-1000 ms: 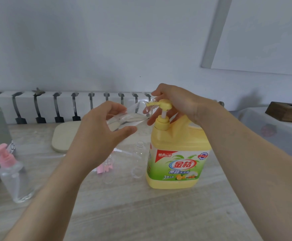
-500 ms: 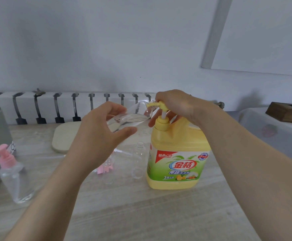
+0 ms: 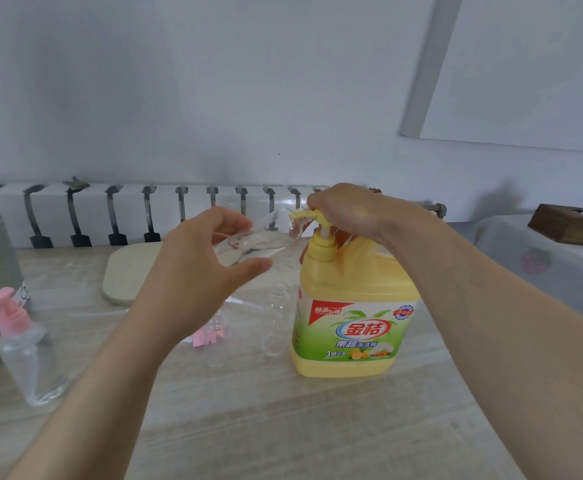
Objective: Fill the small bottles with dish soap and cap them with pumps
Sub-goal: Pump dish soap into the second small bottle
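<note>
Head view: my left hand [image 3: 193, 271] grips tilted clear bottle [image 3: 259, 237], mouth at pump [image 3: 312, 216] just right; my right hand [image 3: 349, 213] curled over that pump, atop yellow jug [image 3: 352, 323].

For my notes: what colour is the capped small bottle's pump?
The pump is pink; head view.

Only readable stuff is on the big yellow plastic dish soap jug [image 3: 352, 282]. Its green front label [image 3: 349, 346] says 金桔 in big white characters, with 果蔬洗涤精 underneath and "3倍" lower left. The red corner tag [image 3: 328, 310] reads 新品上市. The blue round badge [image 3: 403, 314] is too tiny to read.
</note>
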A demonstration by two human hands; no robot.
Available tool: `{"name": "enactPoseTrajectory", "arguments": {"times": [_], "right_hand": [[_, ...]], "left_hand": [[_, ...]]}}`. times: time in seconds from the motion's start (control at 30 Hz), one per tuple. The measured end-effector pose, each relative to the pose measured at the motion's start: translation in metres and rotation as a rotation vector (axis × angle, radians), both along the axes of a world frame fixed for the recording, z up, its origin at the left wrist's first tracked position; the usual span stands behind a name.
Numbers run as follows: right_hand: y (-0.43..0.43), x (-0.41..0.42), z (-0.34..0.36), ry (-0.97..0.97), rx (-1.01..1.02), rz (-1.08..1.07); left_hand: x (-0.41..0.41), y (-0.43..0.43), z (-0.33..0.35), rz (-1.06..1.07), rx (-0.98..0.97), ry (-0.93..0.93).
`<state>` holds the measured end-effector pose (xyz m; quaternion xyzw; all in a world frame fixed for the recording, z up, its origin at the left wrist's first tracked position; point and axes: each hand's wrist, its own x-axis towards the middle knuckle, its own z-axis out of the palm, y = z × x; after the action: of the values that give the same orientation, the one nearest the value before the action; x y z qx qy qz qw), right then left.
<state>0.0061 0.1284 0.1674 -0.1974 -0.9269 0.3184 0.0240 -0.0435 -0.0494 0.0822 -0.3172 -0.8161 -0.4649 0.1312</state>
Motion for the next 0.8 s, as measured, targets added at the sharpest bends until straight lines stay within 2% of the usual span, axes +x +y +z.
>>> {"name": "enactPoseTrajectory", "arguments": {"times": [0.1, 0.3, 0.5, 0.8], "right_hand": [[0.003, 0.001, -0.003, 0.023, -0.003, 0.008], [0.011, 0.004, -0.001, 0.067, -0.215, 0.054], [0.017, 0.002, 0.001, 0.043, -0.285, 0.107], [0.012, 0.001, -0.001, 0.058, -0.129, 0.052]], "left_hand": [[0.000, 0.000, 0.000, -0.002, -0.005, 0.006], [0.000, 0.001, 0.001, -0.007, 0.039, 0.005], [0.002, 0.001, 0.002, -0.006, 0.049, 0.014], [0.003, 0.000, 0.002, -0.005, 0.045, 0.018]]}}
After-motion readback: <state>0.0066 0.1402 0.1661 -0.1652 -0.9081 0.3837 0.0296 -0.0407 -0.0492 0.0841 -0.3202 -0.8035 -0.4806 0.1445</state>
